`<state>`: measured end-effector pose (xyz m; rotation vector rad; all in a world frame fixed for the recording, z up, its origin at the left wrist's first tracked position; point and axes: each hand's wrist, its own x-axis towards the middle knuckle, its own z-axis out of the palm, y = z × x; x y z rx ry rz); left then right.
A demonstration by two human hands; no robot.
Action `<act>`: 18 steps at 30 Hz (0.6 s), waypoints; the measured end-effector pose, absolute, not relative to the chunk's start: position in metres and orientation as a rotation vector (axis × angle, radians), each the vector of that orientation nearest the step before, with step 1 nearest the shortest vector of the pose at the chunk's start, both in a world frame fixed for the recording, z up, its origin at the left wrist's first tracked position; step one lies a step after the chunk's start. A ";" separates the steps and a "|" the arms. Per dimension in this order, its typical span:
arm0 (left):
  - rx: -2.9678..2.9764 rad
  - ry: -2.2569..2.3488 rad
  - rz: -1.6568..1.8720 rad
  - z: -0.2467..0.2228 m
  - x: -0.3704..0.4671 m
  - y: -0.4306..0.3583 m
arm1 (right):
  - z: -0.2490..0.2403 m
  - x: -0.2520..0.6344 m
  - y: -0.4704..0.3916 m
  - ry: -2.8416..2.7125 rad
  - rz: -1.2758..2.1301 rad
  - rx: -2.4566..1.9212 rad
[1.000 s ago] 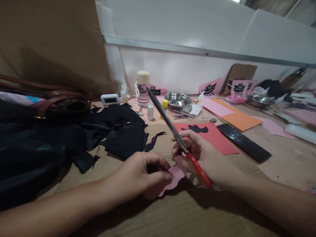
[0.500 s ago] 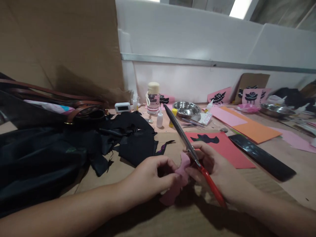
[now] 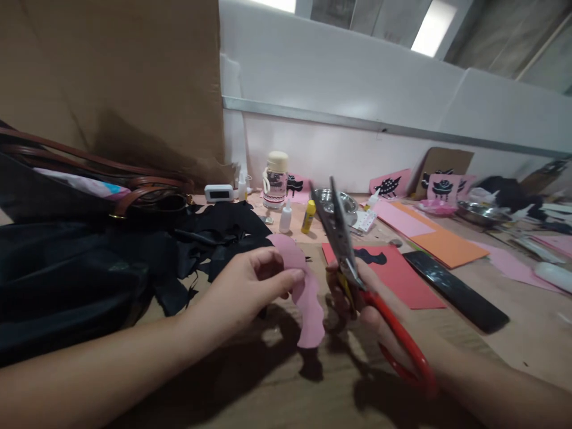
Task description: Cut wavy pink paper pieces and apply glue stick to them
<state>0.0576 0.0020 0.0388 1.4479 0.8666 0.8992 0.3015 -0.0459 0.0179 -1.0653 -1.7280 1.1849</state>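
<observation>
My left hand [image 3: 254, 280] pinches a wavy-edged strip of pink paper [image 3: 311, 316] between thumb and fingers, above the table. In my right hand [image 3: 357, 304] is a pair of scissors [image 3: 346, 253] with red handles, the blades slightly parted and pointing up and away from me. The blades are to the right of the paper and apart from it. Beyond my right hand a sheet of red paper [image 3: 413, 283] lies flat, with a black wavy cut-out [image 3: 373, 256] on it, partly hidden by the scissors.
Black fabric scraps [image 3: 232, 223] and a bag [image 3: 67, 256] fill the left side. A glue stick [image 3: 308, 217], white bottle [image 3: 285, 219], jar [image 3: 276, 182] and metal bowl [image 3: 342, 202] stand behind. To the right lie a black phone-like slab [image 3: 456, 290] and orange paper [image 3: 456, 244].
My hands have moved apart. The pink strip is now in my left hand alone and turned to show its length. The scissor blades have parted slightly.
</observation>
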 end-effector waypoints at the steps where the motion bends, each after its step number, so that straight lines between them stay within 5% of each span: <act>1: 1.470 0.876 0.918 0.043 0.055 0.002 | 0.018 0.303 -0.046 -1.770 1.180 -1.062; 18: 1.431 0.694 1.091 0.057 0.052 -0.010 | 0.010 0.293 -0.056 -1.759 1.255 -1.175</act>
